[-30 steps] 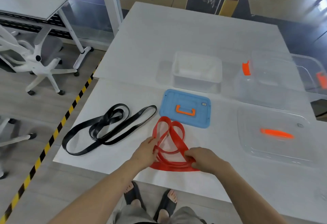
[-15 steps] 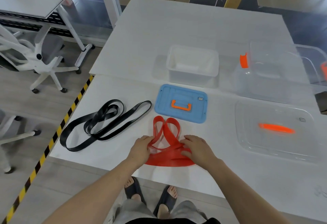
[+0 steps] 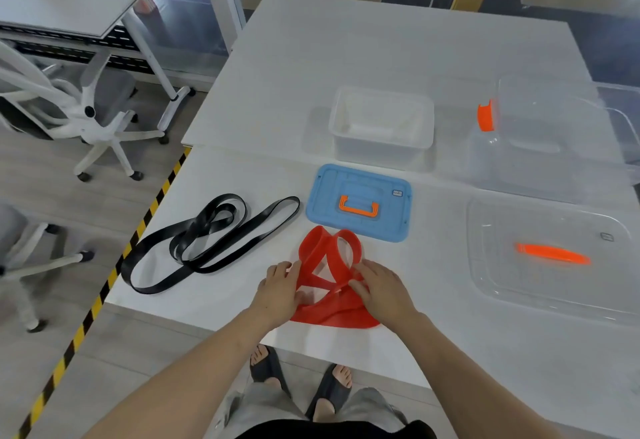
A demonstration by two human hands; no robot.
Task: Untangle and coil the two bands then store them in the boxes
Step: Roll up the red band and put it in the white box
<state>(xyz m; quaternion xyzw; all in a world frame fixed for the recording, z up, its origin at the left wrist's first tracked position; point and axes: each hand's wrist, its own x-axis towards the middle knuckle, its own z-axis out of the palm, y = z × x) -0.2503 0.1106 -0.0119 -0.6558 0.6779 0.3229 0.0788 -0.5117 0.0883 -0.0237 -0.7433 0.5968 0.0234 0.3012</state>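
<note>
A red band lies folded in loops near the table's front edge. My left hand holds its left side and my right hand grips its right side, with fingers curled on the strips. A black band lies loosely looped on the table to the left, apart from the red one. Behind stands an open white box, its blue lid with an orange handle lying just beyond the red band. A clear box stands at the right.
A clear lid with an orange handle lies at the right front. White table extends back. Office chairs and another table stand on the floor at the left, along yellow-black tape.
My hands have drawn closer together on the red band, folding its loops tighter. The black band has not moved.
</note>
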